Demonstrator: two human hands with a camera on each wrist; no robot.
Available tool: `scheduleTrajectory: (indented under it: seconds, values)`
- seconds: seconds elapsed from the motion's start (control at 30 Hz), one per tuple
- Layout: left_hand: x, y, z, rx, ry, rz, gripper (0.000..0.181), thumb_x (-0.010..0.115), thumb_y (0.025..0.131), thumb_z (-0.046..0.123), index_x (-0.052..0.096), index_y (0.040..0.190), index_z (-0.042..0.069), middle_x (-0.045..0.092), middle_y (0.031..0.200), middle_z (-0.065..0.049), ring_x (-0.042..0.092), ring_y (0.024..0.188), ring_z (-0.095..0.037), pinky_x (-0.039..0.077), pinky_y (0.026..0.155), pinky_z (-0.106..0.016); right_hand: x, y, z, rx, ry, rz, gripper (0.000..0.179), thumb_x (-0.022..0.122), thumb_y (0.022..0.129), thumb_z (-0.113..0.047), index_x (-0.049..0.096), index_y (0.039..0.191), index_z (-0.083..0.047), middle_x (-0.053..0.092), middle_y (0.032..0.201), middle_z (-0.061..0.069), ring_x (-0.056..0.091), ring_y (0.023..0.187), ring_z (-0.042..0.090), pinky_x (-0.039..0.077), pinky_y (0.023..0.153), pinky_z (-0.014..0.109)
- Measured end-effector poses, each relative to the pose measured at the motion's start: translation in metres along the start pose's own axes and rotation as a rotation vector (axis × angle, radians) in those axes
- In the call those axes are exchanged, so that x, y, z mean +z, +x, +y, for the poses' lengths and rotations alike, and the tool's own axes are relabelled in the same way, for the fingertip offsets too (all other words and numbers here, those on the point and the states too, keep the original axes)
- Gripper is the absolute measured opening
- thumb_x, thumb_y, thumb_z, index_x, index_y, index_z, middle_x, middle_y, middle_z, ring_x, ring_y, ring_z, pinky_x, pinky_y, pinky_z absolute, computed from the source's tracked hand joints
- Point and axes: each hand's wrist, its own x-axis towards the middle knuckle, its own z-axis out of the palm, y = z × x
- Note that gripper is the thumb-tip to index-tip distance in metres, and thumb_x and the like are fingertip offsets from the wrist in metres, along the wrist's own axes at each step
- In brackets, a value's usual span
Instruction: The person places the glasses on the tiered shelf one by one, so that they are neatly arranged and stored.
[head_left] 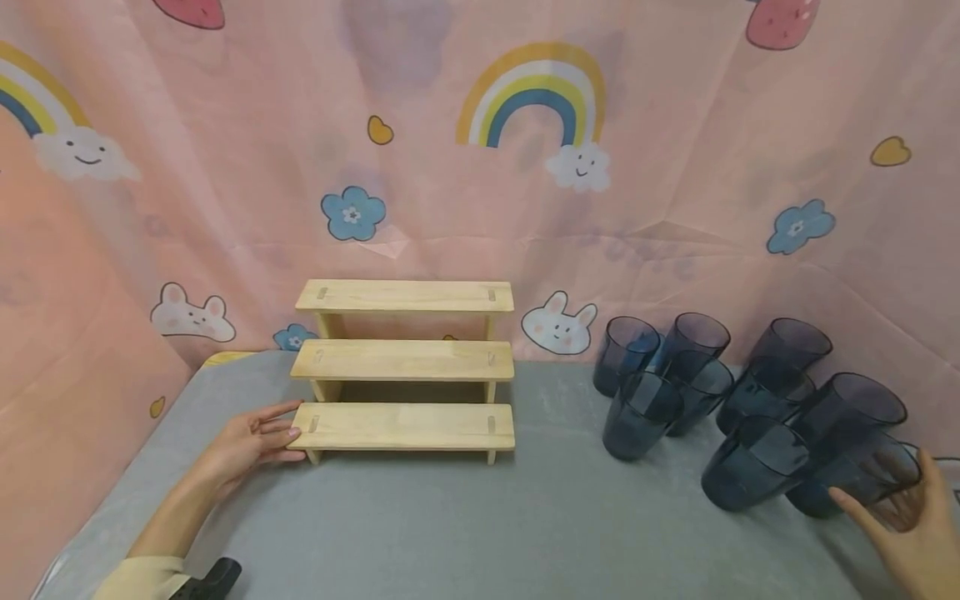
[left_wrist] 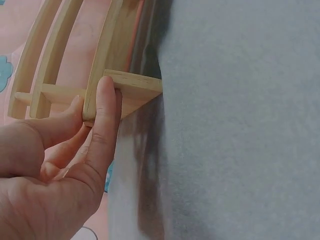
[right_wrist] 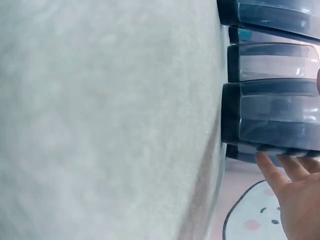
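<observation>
A pale wooden three-tier step rack (head_left: 408, 358) stands left of centre. At its lowest step, my left hand (head_left: 251, 450) pinches the left end. In the left wrist view the thumb lies on one face of the board (left_wrist: 95, 85) and the fingers along the other. At the right, my right hand (head_left: 911, 542) is spread around the nearest dark blue tumbler (head_left: 855, 475), with the thumb before it and fingers visible through the glass. The right wrist view shows fairly straight fingers (right_wrist: 272, 172) with their tips right at the side of this tumbler (right_wrist: 280, 117).
Several more blue tumblers (head_left: 641, 417) stand upright close together on the right of the grey cloth-covered table (head_left: 525, 533). A pink curtain (head_left: 675, 108) printed with rainbows and rabbits hangs right behind the rack and the tumblers, and along the left side.
</observation>
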Motion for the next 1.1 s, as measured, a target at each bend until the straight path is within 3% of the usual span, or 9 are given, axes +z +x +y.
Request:
scheduleTrajectory:
  seconds: [0.13,0.23,0.3,0.4,0.47,0.53,0.63,0.73,1.1]
  values:
    - [0.0,0.0,0.001,-0.018,0.005,0.009,0.066,0.059,0.098,0.006,0.022,0.151,-0.01,0.054,0.129,-0.028,0.068,0.096,-0.017,0.059,0.085,-0.039,0.002,0.001,0.002,0.065,-0.002,0.052,0.098,0.065,0.095,-0.016,-0.01,0.156,-0.031,0.007,0.16,0.022,0.01,0.144,0.044,0.015,0.119,0.054]
    - [0.0,0.0,0.0,-0.023,0.012,0.02,0.065,0.059,0.098,0.006,0.023,0.151,-0.01,0.051,0.131,-0.031,0.067,0.096,-0.016,0.059,0.086,-0.039,0.002,0.003,0.004,0.063,-0.037,0.07,0.093,0.067,0.093,-0.015,0.001,0.158,-0.032,0.011,0.161,0.018,0.013,0.145,0.043,0.02,0.116,0.058]
    - [-0.001,-0.001,0.0,-0.022,0.015,0.03,0.064,0.059,0.098,0.005,0.024,0.151,-0.01,0.046,0.134,-0.034,0.067,0.096,-0.016,0.058,0.087,-0.039,0.003,0.004,0.006,0.038,-0.059,0.052,0.091,0.069,0.092,-0.016,0.008,0.157,-0.033,0.015,0.161,0.015,0.015,0.145,0.043,0.032,0.117,0.04]
    - [-0.003,-0.004,0.0,-0.024,0.001,0.05,0.064,0.059,0.098,0.004,0.024,0.15,-0.011,0.043,0.136,-0.035,0.067,0.095,-0.016,0.058,0.087,-0.039,0.003,0.008,0.009,0.016,-0.071,0.009,0.093,0.073,0.09,-0.018,0.011,0.157,-0.033,0.018,0.16,0.015,0.017,0.144,0.043,0.043,0.1,0.013]
    - [-0.004,-0.004,0.0,-0.028,-0.021,0.059,0.065,0.06,0.098,0.004,0.025,0.15,-0.01,0.047,0.132,-0.032,0.067,0.095,-0.016,0.058,0.088,-0.039,0.004,0.01,0.011,0.024,-0.056,-0.012,0.095,0.075,0.089,-0.02,0.01,0.157,-0.034,0.017,0.16,0.014,0.018,0.143,0.045,0.045,0.099,0.014]
    - [-0.004,-0.004,0.0,-0.034,-0.044,0.062,0.066,0.062,0.097,0.005,0.026,0.15,-0.009,0.053,0.127,-0.026,0.068,0.095,-0.016,0.058,0.088,-0.039,0.005,0.012,0.01,0.045,-0.042,-0.017,0.099,0.075,0.089,-0.022,0.005,0.158,-0.032,0.014,0.161,0.016,0.016,0.142,0.049,0.041,0.111,0.038]
    - [-0.005,-0.003,0.001,-0.04,-0.059,0.057,0.069,0.064,0.095,0.007,0.026,0.15,-0.009,0.058,0.121,-0.018,0.068,0.096,-0.017,0.058,0.088,-0.039,0.005,0.014,0.009,0.07,-0.04,-0.005,0.099,0.073,0.09,-0.024,0.001,0.158,-0.026,0.011,0.159,0.024,0.014,0.14,0.053,0.023,0.109,0.069]
    - [-0.005,-0.002,0.001,-0.042,-0.043,0.054,0.069,0.064,0.095,0.006,0.026,0.15,-0.01,0.057,0.122,-0.02,0.068,0.095,-0.018,0.058,0.088,-0.039,0.004,0.014,0.008,0.083,-0.047,0.004,0.099,0.072,0.09,-0.025,0.0,0.159,-0.023,0.012,0.157,0.028,0.014,0.139,0.056,0.018,0.11,0.07]
    - [-0.003,0.0,-0.001,-0.036,-0.028,0.048,0.063,0.059,0.097,0.002,0.026,0.149,-0.011,0.045,0.133,-0.033,0.068,0.094,-0.018,0.058,0.086,-0.04,0.003,0.01,-0.002,0.095,-0.079,0.095,0.089,0.072,0.09,-0.014,0.015,0.158,-0.014,0.029,0.151,0.031,0.03,0.136,0.053,0.03,0.111,0.062]
